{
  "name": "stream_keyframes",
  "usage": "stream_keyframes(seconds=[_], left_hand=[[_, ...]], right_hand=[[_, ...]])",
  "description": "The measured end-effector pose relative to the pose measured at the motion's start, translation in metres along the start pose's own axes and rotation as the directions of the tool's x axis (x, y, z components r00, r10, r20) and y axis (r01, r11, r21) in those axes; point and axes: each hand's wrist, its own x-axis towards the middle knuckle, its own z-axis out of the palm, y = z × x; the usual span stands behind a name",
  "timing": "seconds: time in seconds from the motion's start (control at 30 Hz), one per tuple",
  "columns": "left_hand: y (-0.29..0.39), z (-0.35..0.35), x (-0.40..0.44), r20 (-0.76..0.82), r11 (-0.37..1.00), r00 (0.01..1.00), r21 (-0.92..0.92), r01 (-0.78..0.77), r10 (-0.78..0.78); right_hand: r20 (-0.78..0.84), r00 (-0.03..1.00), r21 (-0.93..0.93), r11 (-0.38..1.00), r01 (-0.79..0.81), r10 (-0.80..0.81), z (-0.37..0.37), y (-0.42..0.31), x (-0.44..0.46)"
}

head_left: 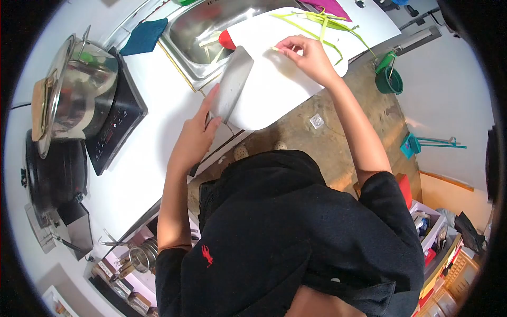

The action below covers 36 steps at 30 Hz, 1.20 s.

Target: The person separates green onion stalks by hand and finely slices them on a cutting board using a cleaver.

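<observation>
- While the person stands over the white cutting board (264, 90), the left hand (196, 138) grasps a broad knife (236, 79), its blade slanting across the board's left edge; the handle is mostly hidden by the fingers.
- The right hand (310, 57) is above the board's far half, a small pale-green piece (275, 48) pinched between thumb and forefinger.
- Long green stems (331, 22) lie loosely at the board's far right, a few trailing toward its right edge. These look uncut, so much of the bunch seems left to deal with.
- As for what is done, pale strips (216, 54) lie in the metal sink (182, 33), left of the board and beyond it. They may be trimmings, though whether they come from these stems cannot be told.
- The blade appears apart from the pinched piece and from the stems, so no cut shows under way.
- A red thing (226, 39) sits at the board's far left corner, next to the sink.
- Farther left of the board, a big lidded pot (92, 92) rests on a black cooktop (117, 119).
</observation>
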Motion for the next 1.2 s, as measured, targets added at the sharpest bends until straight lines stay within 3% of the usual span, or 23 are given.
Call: stream_keyframes(seconds=[0.1,0.23,0.4,0.5,0.63,0.87,1.07,1.2], left_hand=[[0.008,0.010,0.002,0.004,0.997,0.997,-0.009,-0.083,0.083],[0.025,0.031,0.008,0.132,0.995,0.987,-0.017,-0.095,0.096],[0.017,0.021,0.014,0.035,0.996,0.997,0.062,-0.070,0.068],[0.015,0.006,0.008,-0.011,0.994,1.000,0.104,-0.024,0.025],[0.014,0.000,-0.005,-0.017,0.973,0.998,0.223,-0.052,0.057],[0.026,-0.004,-0.007,-0.020,0.967,0.992,0.226,-0.113,0.121],[0.024,-0.008,-0.008,0.027,0.952,0.994,0.288,-0.106,0.103],[0.028,-0.010,-0.020,0.049,0.969,0.999,0.247,-0.012,0.000]], right_hand=[[-0.023,0.991,-0.099,0.987,0.127,-0.130,0.000,0.013,-0.022],[-0.061,0.973,-0.131,0.968,0.214,-0.223,0.007,0.024,-0.050],[-0.038,0.946,-0.116,0.942,0.316,-0.323,0.035,0.026,-0.056],[-0.027,0.882,-0.095,0.879,0.467,-0.471,0.062,0.012,-0.040],[0.023,0.880,-0.093,0.875,0.475,-0.475,0.085,0.009,-0.037],[0.025,0.874,-0.088,0.869,0.486,-0.486,0.084,0.019,-0.044],[0.055,0.851,-0.154,0.838,0.523,-0.522,0.074,0.024,-0.036],[0.061,0.834,-0.185,0.815,0.549,-0.548,0.075,0.025,-0.039]])
